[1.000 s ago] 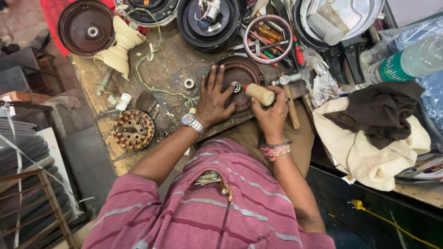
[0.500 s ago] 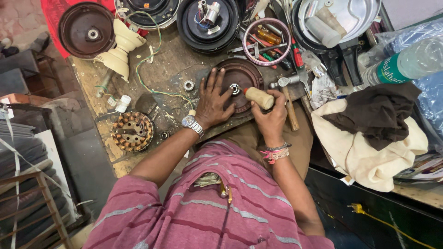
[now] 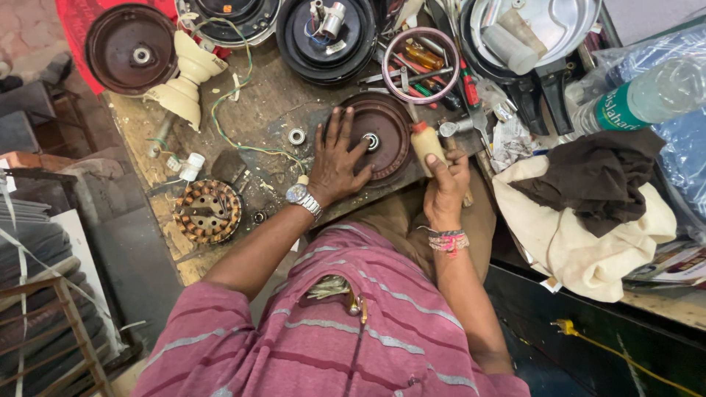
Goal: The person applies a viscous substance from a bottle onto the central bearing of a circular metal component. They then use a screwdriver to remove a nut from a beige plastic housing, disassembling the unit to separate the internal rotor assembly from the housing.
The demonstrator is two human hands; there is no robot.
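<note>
L hand [image 3: 336, 163] lies spread flat on brown round motor cover [image 3: 382, 143], its centre bearing [image 3: 372, 141] just past the fingertips; R hand [image 3: 445, 184] fists a wooden handle [image 3: 426, 145] upright, just right of cover.

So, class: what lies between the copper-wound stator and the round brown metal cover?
Head view: the left hand and its wristwatch, pressing the round brown metal cover; copper-wound stator.
</note>
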